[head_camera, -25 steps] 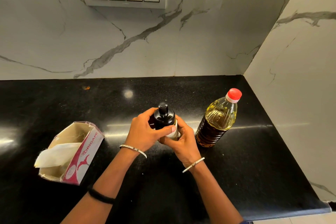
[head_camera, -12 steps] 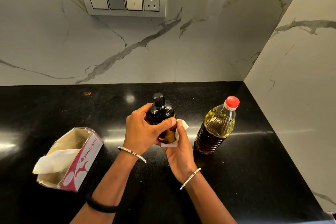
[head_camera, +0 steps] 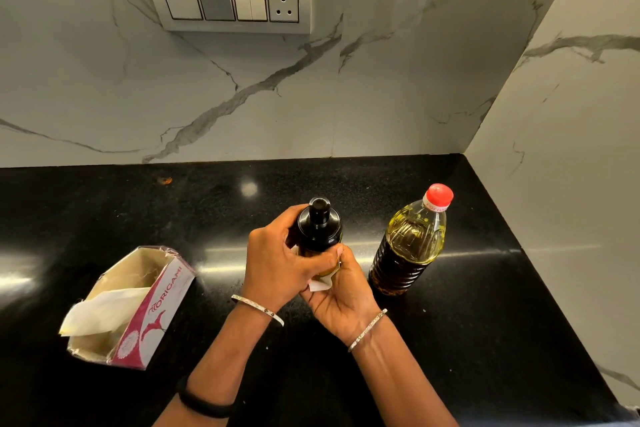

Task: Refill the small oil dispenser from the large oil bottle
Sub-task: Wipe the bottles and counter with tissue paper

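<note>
The small oil dispenser (head_camera: 320, 229) was held near the middle of the black countertop (head_camera: 485, 322), its long axis close to vertical and its black pump top pointing up and a little toward the back wall (head_camera: 104, 80). The left hand (head_camera: 277, 267) had its fingers and thumb curled round the body just under the black collar. The right hand (head_camera: 341, 298) cupped the lower part from beneath, fingers curled, with a scrap of white paper (head_camera: 320, 285) pressed between palm and glass. Whether the base touched the counter could not be told.

The large oil bottle (head_camera: 410, 246) stood upright just right of the hands – red cap (head_camera: 439, 196) on, not touching them – near the side wall (head_camera: 571, 149). A torn-open tissue box (head_camera: 138, 308) lay well apart to the left. Bare counter showed between the box and the hands, and from the hands back to the wall.
</note>
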